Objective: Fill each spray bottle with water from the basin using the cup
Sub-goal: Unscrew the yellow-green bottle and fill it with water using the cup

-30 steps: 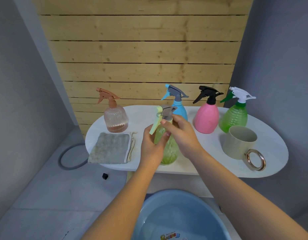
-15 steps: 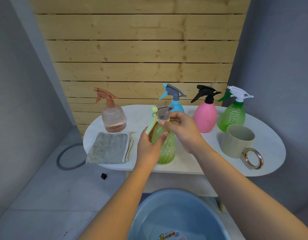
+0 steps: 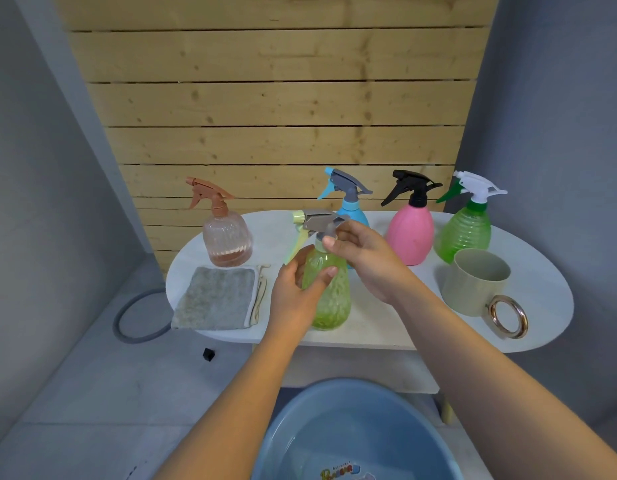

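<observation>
Yellow-green spray bottle (image 3: 329, 292) upright at frame centre, near the front edge of the white table (image 3: 386, 323). Left hand (image 3: 296, 299) wrapped round its body. Right hand (image 3: 365, 258) pinches the neck just under the grey trigger head (image 3: 320, 221); cannot tell if the head is loose.

Behind it, across the table: brown bottle (image 3: 225, 233) at left, blue bottle (image 3: 350, 202) directly behind, pink bottle (image 3: 409, 226), green bottle (image 3: 466, 226) at right. Beige cup (image 3: 476, 282) with gold ring handle right of centre, upright. Grey cloth (image 3: 215, 299) lies flat at left. Blue basin (image 3: 355, 434) holds water, bottom centre, below the table.
</observation>
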`<move>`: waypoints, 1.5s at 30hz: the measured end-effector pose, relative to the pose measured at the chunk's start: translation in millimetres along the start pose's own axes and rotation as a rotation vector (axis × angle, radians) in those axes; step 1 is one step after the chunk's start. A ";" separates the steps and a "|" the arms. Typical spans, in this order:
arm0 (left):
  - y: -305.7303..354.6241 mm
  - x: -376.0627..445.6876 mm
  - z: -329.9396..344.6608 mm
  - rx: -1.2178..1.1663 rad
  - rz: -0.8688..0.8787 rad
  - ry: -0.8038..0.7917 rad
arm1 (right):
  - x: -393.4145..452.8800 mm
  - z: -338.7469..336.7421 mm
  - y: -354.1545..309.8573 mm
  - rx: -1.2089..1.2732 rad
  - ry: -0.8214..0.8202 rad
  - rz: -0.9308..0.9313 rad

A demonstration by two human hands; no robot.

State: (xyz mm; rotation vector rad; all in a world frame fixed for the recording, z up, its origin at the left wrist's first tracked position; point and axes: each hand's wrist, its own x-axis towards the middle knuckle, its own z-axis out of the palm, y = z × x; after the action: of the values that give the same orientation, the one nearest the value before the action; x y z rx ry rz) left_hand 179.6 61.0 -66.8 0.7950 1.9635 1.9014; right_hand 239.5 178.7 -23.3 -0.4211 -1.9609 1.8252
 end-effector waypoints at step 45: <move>-11.1 87.6 -45.6 -0.146 -0.082 -0.070 | 62.3 42.9 21.3 -0.011 0.184 0.177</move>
State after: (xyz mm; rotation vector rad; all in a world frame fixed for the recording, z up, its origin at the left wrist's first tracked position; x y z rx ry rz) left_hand 81.3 73.8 -59.5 0.7191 1.7653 1.9162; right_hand 162.9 174.3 -40.0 -0.7599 -1.8592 1.8084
